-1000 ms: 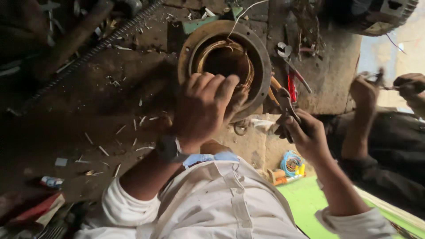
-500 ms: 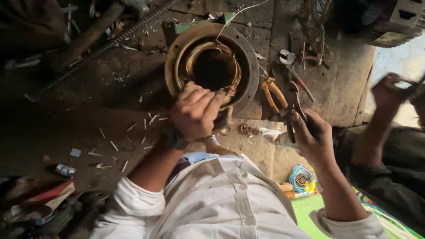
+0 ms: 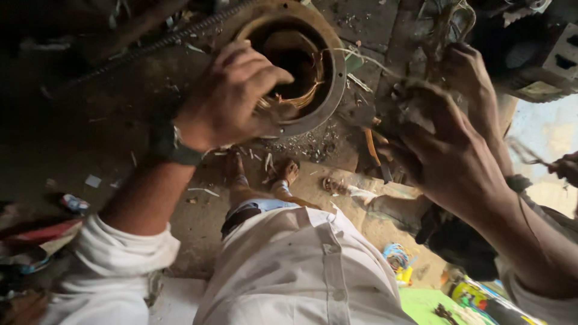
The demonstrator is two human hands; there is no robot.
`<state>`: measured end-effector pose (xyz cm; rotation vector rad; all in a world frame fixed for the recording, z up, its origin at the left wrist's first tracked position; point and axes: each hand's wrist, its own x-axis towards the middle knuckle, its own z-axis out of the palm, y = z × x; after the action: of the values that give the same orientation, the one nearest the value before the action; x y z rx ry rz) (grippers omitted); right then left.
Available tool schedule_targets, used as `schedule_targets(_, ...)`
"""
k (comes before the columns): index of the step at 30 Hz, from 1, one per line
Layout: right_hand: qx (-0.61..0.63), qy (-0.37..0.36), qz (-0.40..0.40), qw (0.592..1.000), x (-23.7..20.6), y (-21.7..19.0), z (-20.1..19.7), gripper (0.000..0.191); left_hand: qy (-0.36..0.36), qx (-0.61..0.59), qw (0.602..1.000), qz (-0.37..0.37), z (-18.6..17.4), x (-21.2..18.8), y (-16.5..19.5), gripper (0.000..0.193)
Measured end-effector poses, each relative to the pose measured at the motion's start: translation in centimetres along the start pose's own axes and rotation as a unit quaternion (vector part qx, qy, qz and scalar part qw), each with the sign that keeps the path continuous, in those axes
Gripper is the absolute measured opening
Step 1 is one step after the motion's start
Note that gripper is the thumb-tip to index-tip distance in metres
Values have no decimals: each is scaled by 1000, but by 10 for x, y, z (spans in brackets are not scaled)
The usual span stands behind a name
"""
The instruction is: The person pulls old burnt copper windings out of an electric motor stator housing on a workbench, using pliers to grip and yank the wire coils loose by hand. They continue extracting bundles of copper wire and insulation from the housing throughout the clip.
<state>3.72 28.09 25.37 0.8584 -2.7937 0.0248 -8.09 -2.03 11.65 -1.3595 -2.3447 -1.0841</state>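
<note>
A round metal motor housing point(image 3: 328, 90) with copper wire windings point(image 3: 301, 96) inside lies on the dirty floor at top centre. My left hand point(image 3: 229, 99), with a dark watch on its wrist, grips the near left rim, fingers curled over the edge onto the windings. My right hand point(image 3: 445, 153) is to the right of the housing, blurred, closed on pliers point(image 3: 373, 150) with orange handles that point down toward the floor. Another person's hand point(image 3: 475, 78) reaches in just behind my right hand.
My sandalled feet point(image 3: 289, 171) stand just below the housing among scattered wire scraps point(image 3: 307, 144). A ribbed metal rod point(image 3: 180, 36) lies at upper left. Dark machine parts point(image 3: 542, 66) fill the upper right. Coloured packets point(image 3: 397, 259) lie at lower right.
The view has dropped closer to the housing. My left hand shifted from the housing's front to its left rim. My right hand rose with the pliers toward the housing's right side.
</note>
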Motion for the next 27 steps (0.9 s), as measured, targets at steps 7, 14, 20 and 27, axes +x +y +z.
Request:
schedule_targets(7,-226,-127,-45,965,48,-9,31,17,45,36,996,-69,28,-10,22,65)
schedule_targets(14,-357,-165,-101,914,62,-32,35,31,25,17,997,-78,25,-17,15,60)
schedule_targets(20,-474,-212,-154,841,76,-44,39,44,1,9,994,-112,25,-14,17,63)
schedule_targets(27,-391,-244,-215,861,121,-28,28,28,65,-9,993,-103,26,-21,12,78)
